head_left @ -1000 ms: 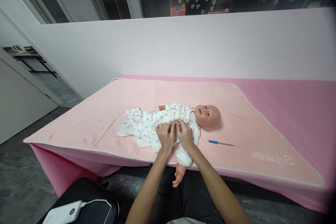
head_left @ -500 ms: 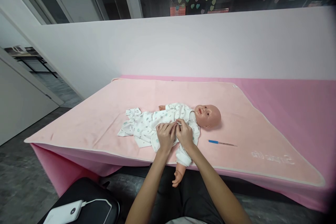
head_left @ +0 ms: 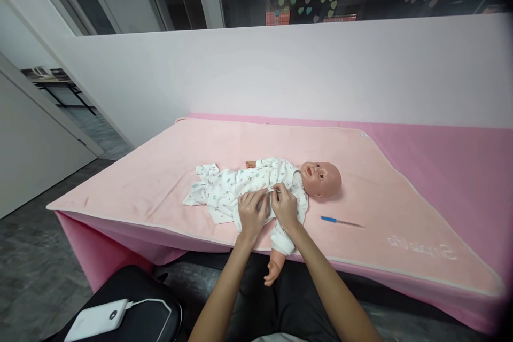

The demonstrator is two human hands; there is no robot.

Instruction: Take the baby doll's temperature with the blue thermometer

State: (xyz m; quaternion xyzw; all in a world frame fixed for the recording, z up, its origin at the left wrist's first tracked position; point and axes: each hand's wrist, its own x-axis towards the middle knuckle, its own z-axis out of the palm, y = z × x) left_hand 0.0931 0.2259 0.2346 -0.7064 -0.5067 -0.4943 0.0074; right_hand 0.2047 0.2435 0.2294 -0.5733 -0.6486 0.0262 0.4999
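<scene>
Over the tan plastic doll [head_left: 323, 179], our right hand [head_left: 285, 207] pinches its white printed cloth garment [head_left: 222, 186]; our left hand [head_left: 251, 214] curls, hold unclear; uneven tugging could roll the doll.

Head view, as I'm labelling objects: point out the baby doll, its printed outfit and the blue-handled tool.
Baby doll [head_left: 325, 179], head view: its head.
Printed outfit [head_left: 248, 180], head view: cloth over the trunk.
Blue-handled tool [head_left: 332, 219], head view: blue handle.
</scene>
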